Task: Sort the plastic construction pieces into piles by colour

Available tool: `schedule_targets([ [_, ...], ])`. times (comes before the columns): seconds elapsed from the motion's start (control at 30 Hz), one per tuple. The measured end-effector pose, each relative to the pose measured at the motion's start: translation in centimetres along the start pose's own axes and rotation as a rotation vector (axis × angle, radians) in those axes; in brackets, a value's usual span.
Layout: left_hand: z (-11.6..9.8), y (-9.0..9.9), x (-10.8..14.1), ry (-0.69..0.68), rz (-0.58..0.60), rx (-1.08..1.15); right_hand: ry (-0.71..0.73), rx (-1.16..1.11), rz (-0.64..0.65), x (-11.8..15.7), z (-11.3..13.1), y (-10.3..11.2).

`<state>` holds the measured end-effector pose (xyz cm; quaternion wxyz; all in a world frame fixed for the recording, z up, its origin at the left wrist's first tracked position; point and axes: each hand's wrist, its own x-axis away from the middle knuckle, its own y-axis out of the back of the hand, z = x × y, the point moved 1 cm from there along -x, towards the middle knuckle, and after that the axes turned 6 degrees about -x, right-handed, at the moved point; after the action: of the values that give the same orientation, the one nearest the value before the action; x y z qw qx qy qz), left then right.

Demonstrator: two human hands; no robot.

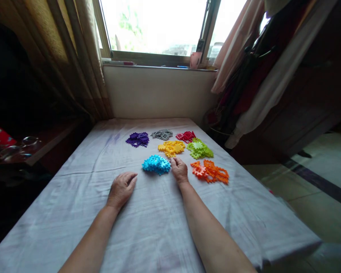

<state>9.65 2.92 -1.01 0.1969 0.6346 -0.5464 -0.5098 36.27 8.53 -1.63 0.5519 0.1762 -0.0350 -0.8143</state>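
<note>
Left hand (121,189) lies on the pale cloth (147,227), fingers together and loosely curved, nothing visible in it. Right hand (179,169) has its fingers curled together at the right edge of the blue pile (156,164); can't tell if they touch it or pinch a piece. Blue pile sits between the hands, just left of the right hand's fingertips, ahead and to the right of the left hand. Yellow pile (171,148) just beyond the right hand; green pile (200,148) beyond it and to the right; red pile (185,136) farther out, behind yellow and green. Orange pile (210,171) right of the right hand, apart from it. Grey pile (161,134) well beyond the right hand, to the left. Purple pile (138,139) well ahead of the left hand, slightly right. Piles are toothed, flat plastic pieces.
</note>
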Motion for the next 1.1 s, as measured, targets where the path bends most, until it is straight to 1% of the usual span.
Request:
schedule_targets([
  [0.1, 0.0, 0.1, -0.1, 0.009, 0.007, 0.019, 0.056, 0.042, 0.119, 1.0, 0.3, 1.0],
  [0.17, -0.1, 0.2, -0.2, 0.038, 0.018, 0.047, 0.103, 0.089, 0.163, 1.3, 0.4, 2.8],
  [0.2, -0.1, 0.3, -0.3, 0.055, 0.02, 0.065, 0.124, 0.136, 0.145, 1.3, 0.4, 4.2],
  [0.23, -0.2, 0.4, -0.3, 0.074, 0.02, 0.086, 0.14, 0.199, 0.098, 1.1, 0.4, 5.8],
  [0.3, -0.4, 0.5, -0.3, 0.132, -0.002, 0.141, 0.136, 0.36, -0.069, 0.4, 0.3, 9.7],
  [0.33, -0.4, 0.6, -0.3, 0.167, -0.022, 0.169, 0.103, 0.45, -0.16, 0.0, 0.2, 11.7],
  [0.37, -0.4, 0.6, -0.4, 0.202, -0.045, 0.193, 0.022, 0.544, -0.252, -0.3, 0.0, 13.5],
  [0.4, -0.3, 0.7, -0.4, 0.235, -0.07, 0.21, -0.089, 0.624, -0.293, -0.6, -0.3, 14.9],
  [0.43, -0.2, 0.7, -0.4, 0.266, -0.095, 0.219, -0.195, 0.693, -0.287, -0.7, -0.5, 15.8],
  [0.47, -0.1, 0.7, -0.4, 0.293, -0.12, 0.222, -0.283, 0.752, -0.253, -0.7, -0.6, 16.2],
  [0.5, 0.1, 0.8, -0.5, 0.319, -0.143, 0.222, -0.336, 0.797, -0.194, -0.6, -0.7, 16.0],
  [0.53, 0.3, 0.8, -0.5, 0.346, -0.17, 0.225, -0.352, 0.83, -0.13, -0.4, -0.6, 15.3],
  [0.57, 0.5, 0.9, -0.5, 0.371, -0.197, 0.229, -0.335, 0.852, -0.072, -0.1, -0.4, 14.1],
  [0.67, 1.0, 1.0, -0.4, 0.42, -0.272, 0.251, -0.216, 0.838, 0.048, 0.9, 0.9, 9.3],
  [0.73, 1.1, 1.0, -0.2, 0.434, -0.314, 0.274, -0.144, 0.768, 0.102, 1.4, 1.9, 5.9],
  [0.8, 1.3, 0.9, -0.1, 0.442, -0.351, 0.295, -0.083, 0.663, 0.128, 1.7, 2.8, 2.7],
  [0.9, 1.8, 0.5, 0.0, 0.45, -0.394, 0.312, 0.026, 0.504, 0.148, 2.4, 4.1, -1.6],
  [0.97, 2.2, 0.2, 0.1, 0.453, -0.423, 0.323, 0.102, 0.437, 0.187, 3.2, 5.0, -4.5],
  [1.03, 2.6, 0.1, 0.2, 0.448, -0.466, 0.353, 0.163, 0.407, 0.264, 4.2, 6.1, -7.2],
  [1.1, 2.8, 0.1, 0.4, 0.444, -0.512, 0.394, 0.213, 0.38, 0.367, 5.2, 7.1, -9.3],
])
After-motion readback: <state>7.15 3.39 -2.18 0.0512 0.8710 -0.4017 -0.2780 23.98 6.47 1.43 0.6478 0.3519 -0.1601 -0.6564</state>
